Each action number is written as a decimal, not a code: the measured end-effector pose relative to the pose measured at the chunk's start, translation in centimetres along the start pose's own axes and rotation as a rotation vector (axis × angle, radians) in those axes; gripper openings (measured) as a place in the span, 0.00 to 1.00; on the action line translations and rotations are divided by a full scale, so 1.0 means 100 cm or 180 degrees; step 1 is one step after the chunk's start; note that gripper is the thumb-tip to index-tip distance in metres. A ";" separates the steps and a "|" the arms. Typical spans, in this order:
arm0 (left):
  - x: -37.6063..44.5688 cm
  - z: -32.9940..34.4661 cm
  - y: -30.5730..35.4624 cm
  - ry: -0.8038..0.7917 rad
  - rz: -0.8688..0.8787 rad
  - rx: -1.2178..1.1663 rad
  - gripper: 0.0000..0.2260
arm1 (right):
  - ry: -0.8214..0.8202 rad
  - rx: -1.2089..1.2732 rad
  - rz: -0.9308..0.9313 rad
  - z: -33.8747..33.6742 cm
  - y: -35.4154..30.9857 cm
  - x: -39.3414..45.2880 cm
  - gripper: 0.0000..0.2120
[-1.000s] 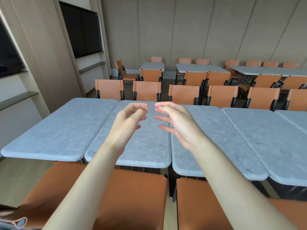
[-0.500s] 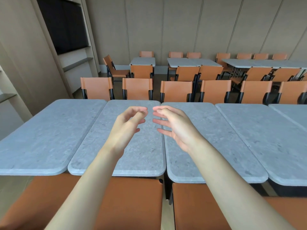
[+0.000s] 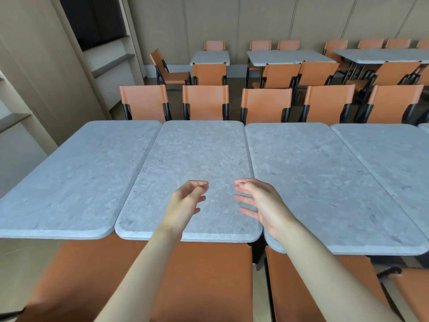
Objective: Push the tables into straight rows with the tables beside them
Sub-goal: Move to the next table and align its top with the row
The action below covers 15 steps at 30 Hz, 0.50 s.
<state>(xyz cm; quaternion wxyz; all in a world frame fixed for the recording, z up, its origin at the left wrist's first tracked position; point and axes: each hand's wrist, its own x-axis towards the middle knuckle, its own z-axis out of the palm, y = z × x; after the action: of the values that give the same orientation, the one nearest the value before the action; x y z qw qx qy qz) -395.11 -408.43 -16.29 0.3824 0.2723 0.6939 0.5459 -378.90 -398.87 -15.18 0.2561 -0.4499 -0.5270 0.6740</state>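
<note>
Currently both hands are hovering over the middle grey surface [image 3: 195, 163], near its front edge; left hand [image 3: 183, 205] and right hand [image 3: 264, 203] both have a released grip, fingers loosely curled, grasping nothing. That surface is sitting tight between the left surface [image 3: 76, 177] and the right surface [image 3: 325, 182], with narrow seams on both sides. Far edges are lining up closely; the right surface's front edge is sitting nearer the camera than the middle one's. A fourth surface [image 3: 390, 154] is adjoining further right. Orange chairs [image 3: 205, 102] are crowding the far edge, and orange chair backs [image 3: 162, 282] are sitting against the near edge, so little room either way. No readable writing.
</note>
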 end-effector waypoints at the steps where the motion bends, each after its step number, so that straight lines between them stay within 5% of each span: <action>1: 0.011 -0.008 -0.010 -0.0016 -0.0098 0.0004 0.07 | 0.0068 0.0025 0.0092 0.007 0.008 0.009 0.09; 15: 0.136 -0.128 -0.151 -0.0402 -0.1408 0.0252 0.07 | 0.0760 -0.0098 0.1291 0.123 0.142 0.112 0.08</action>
<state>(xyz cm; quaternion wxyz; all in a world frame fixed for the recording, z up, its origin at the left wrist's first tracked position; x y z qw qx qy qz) -412.70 -408.52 -32.59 0.5245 0.1620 0.7323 0.4031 -393.04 -400.02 -31.87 0.1691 -0.6269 -0.4021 0.6456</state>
